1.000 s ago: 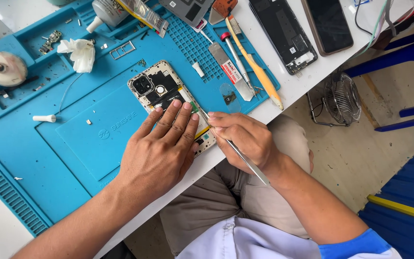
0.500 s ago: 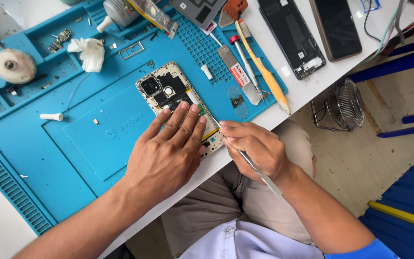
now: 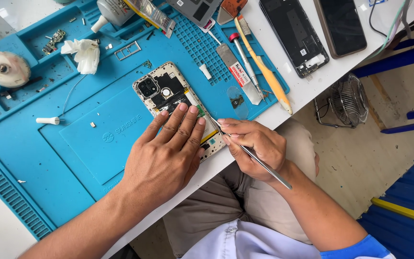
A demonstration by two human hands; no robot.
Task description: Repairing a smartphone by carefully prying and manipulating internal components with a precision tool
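Observation:
An opened phone (image 3: pixel 165 91) with its back cover off lies on a blue work mat (image 3: pixel 73 144), camera module toward the far end. My left hand (image 3: pixel 166 153) lies flat on the phone's lower half, fingers spread, pressing it down. My right hand (image 3: pixel 252 144) pinches metal tweezers (image 3: pixel 259 163) like a pen, their tip at the phone's right edge next to my left fingertips. The phone's lower part is mostly hidden under my left hand.
On the mat lie a crumpled white tissue (image 3: pixel 86 53), a tape roll (image 3: pixel 3 69), a yellow-handled brush (image 3: pixel 264 72), a red-tipped screwdriver (image 3: pixel 245 57), a flat metal opening tool (image 3: pixel 238 72) and small parts. Two other phones (image 3: pixel 295 36) rest on the white table. A small fan (image 3: pixel 346 100) stands on the floor.
The view shifted slightly. My right hand with the tweezers moved a little closer along the phone's right edge; my left hand stayed pressed on the phone.

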